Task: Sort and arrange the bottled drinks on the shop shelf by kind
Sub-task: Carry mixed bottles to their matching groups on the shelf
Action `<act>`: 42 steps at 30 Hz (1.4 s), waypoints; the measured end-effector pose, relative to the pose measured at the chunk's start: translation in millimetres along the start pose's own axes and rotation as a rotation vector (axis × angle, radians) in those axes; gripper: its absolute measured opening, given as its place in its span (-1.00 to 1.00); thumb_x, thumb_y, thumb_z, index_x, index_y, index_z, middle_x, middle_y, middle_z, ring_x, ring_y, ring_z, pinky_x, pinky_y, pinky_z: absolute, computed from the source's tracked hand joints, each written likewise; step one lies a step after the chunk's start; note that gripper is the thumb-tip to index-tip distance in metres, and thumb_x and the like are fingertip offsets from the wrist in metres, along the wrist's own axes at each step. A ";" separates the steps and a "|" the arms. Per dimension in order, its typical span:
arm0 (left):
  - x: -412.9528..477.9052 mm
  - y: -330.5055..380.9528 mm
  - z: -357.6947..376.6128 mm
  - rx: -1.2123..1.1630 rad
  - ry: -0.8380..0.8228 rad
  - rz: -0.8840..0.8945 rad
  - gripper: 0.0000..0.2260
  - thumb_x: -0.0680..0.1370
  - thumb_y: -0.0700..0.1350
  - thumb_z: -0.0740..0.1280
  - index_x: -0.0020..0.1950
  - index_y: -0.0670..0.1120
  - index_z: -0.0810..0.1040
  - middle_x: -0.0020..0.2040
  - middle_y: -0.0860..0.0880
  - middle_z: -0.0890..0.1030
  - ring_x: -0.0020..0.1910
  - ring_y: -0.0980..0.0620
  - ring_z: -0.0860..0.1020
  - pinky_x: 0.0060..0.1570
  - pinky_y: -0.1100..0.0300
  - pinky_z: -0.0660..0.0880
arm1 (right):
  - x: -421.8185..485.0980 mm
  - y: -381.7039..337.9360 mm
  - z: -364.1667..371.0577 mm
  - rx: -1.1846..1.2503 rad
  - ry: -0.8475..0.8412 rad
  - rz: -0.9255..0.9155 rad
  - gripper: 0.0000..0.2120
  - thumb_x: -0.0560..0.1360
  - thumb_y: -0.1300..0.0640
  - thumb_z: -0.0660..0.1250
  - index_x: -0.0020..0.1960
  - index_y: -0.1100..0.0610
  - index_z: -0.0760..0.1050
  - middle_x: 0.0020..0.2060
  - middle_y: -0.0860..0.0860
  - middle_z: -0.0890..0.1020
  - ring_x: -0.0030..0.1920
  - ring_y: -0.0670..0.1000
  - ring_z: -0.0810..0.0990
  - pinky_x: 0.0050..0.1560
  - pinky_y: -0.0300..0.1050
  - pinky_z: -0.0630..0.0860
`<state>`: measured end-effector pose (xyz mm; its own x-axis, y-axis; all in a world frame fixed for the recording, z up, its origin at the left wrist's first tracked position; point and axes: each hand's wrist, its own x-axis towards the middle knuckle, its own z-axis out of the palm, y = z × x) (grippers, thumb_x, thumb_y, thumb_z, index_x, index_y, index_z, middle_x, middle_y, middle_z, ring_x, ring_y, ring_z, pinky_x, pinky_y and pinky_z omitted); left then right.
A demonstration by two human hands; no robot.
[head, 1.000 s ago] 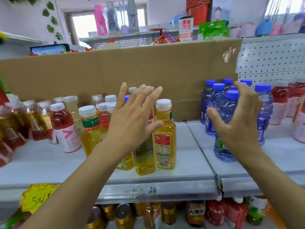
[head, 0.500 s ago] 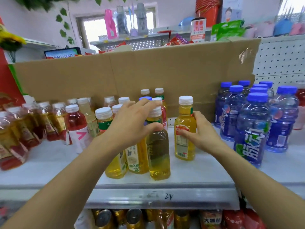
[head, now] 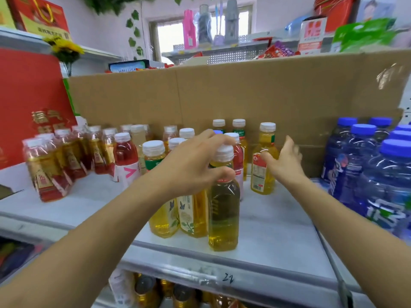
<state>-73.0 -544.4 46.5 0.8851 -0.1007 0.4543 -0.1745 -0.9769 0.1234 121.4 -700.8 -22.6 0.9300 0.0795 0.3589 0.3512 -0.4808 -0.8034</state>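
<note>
front tea bottle [head: 223, 210]: upright near the front edge of the shelf [head: 278, 236], mid-length; clear ribbed plastic, squarish body, ridged white cap
left hand [head: 193, 163]: fingers curled over the cap, thumb at the neck, gripping it
floral-label bottles [head: 191, 214]: touching it on the left
red-label bottle [head: 262, 174]: farther back, upright
right hand [head: 283, 163]: thumb on that bottle; fingers blurred, grip cannot tell
step tip: lift straight up, smooth neck likely slippery; clear the neighbours before sliding
blue bottles [head: 360, 165]: right end, glossy, rounded
</note>
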 end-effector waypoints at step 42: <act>70.0 -29.0 -13.4 0.053 -0.185 -0.289 -0.63 0.62 0.02 0.30 0.43 0.03 0.44 0.28 -0.07 0.55 0.11 -0.06 0.51 0.00 0.09 0.45 | 3.0 -71.6 1.8 -0.164 -0.351 -0.424 -0.60 0.60 0.05 0.29 0.42 0.09 0.42 0.32 0.07 0.52 0.22 0.03 0.51 0.16 -0.07 0.49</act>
<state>-11.7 -520.5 86.6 0.9587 0.1538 0.2392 0.1132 -0.9780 0.1752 99.3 -664.6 35.1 0.7020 0.5665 0.4317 0.7056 -0.4711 -0.5293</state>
